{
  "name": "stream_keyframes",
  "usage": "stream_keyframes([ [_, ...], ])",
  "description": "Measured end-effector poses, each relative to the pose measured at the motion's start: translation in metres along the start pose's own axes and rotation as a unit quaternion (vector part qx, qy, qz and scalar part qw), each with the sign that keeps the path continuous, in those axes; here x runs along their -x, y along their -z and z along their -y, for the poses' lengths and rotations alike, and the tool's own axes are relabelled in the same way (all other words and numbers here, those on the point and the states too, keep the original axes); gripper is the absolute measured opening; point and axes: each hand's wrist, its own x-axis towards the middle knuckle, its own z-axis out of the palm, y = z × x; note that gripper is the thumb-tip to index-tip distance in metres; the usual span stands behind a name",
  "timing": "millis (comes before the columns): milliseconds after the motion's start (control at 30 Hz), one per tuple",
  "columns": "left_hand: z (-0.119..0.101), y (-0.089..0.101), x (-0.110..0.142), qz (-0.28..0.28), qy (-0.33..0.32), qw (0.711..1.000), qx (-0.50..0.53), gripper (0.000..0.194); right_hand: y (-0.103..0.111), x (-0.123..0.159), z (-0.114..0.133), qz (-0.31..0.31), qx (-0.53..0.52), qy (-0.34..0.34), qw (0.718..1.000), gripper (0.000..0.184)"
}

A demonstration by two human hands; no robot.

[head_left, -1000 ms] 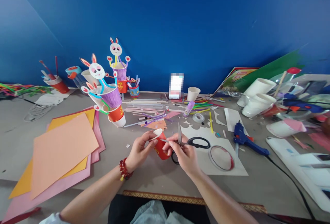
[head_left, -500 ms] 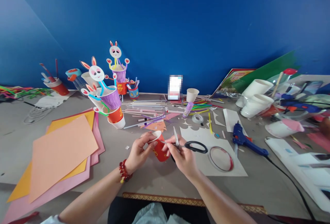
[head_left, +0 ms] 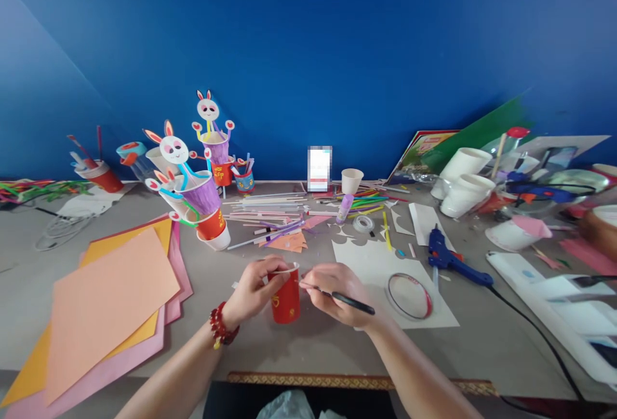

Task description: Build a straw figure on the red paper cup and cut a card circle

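A red paper cup [head_left: 288, 300] with yellow print and a white rim stands upright in front of me. My left hand [head_left: 253, 287], with a red bead bracelet on the wrist, is closed on the cup's left side near the rim. My right hand [head_left: 340, 290] holds a pair of scissors [head_left: 354, 303] by the black handles, seen edge-on. Their tips point left at the cup's right side; whether they touch it I cannot tell. A white sheet [head_left: 409, 303] with curved cut-outs lies beside my right hand, a red-and-black hoop [head_left: 409, 297] on it.
Rabbit figures on stacked cups [head_left: 202, 197] stand at left, behind coloured paper sheets [head_left: 116, 303]. Straws [head_left: 270, 204] and a tape roll [head_left: 363, 223] lie ahead. To the right are a blue glue gun [head_left: 456, 261] with a cord and a white power strip [head_left: 544, 316].
The cup has gone from tilted to upright and sits a little lower and further left. Both hands moved with it. The scissors turned from blades spread to edge-on.
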Motion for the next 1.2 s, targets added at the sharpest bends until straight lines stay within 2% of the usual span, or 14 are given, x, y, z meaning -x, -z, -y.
stream_keyframes([
  [133, -0.006, 0.002, -0.001, 0.007, -0.012, 0.999, -0.03, 0.02, -0.003, 0.0, -0.002, -0.007, 0.02, 0.03, 0.999, 0.019],
  [267, -0.006, -0.004, 0.001, -0.064, -0.089, 0.993, -0.047, 0.014, -0.022, 0.007, -0.001, -0.107, -0.112, -0.092, 0.984, 0.014],
  [333, -0.006, -0.007, 0.002, -0.109, -0.146, 0.978, -0.098, 0.013, -0.034, 0.007, 0.002, -0.172, -0.225, -0.173, 0.943, 0.013],
  [433, -0.009, -0.01, 0.004, -0.143, -0.207, 0.948, -0.196, 0.019, -0.046, 0.002, 0.009, -0.237, -0.363, -0.249, 0.866, 0.009],
  [533, -0.016, -0.01, 0.008, -0.152, -0.222, 0.918, -0.291, 0.025, -0.05, -0.005, 0.019, -0.284, -0.435, -0.301, 0.8, 0.006],
  [600, -0.02, -0.009, 0.01, -0.157, -0.218, 0.906, -0.328, 0.027, -0.049, -0.006, 0.023, -0.296, -0.452, -0.32, 0.778, 0.007],
  [667, -0.025, -0.009, 0.01, -0.163, -0.213, 0.905, -0.331, 0.025, -0.045, -0.004, 0.023, -0.279, -0.447, -0.309, 0.792, 0.01],
  [733, -0.029, -0.007, 0.008, -0.162, -0.203, 0.915, -0.308, 0.019, -0.037, 0.0, 0.02, -0.237, -0.408, -0.27, 0.839, 0.015],
  [833, -0.039, 0.0, 0.0, -0.134, -0.153, 0.943, -0.264, 0.012, -0.018, 0.005, 0.01, -0.15, -0.283, -0.184, 0.929, 0.02],
  [933, -0.048, 0.009, -0.013, -0.074, -0.069, 0.966, -0.239, 0.02, -0.001, 0.007, 0.001, -0.096, -0.164, -0.067, 0.979, 0.018],
  [1000, -0.052, 0.012, -0.022, -0.028, -0.024, 0.975, -0.22, 0.026, 0.002, 0.007, -0.003, -0.093, -0.13, -0.033, 0.987, 0.02],
  [1067, -0.054, 0.01, -0.029, -0.024, -0.02, 0.975, -0.218, 0.026, -0.001, 0.007, -0.005, -0.125, -0.15, -0.07, 0.978, 0.022],
  [1133, -0.055, 0.003, -0.032, -0.072, -0.074, 0.961, -0.256, 0.022, -0.009, 0.005, -0.005, -0.192, -0.234, -0.14, 0.943, 0.022],
  [1200, -0.055, -0.006, -0.032, -0.125, -0.157, 0.925, -0.323, 0.019, -0.017, 0.001, -0.004, -0.266, -0.347, -0.201, 0.877, 0.02],
])
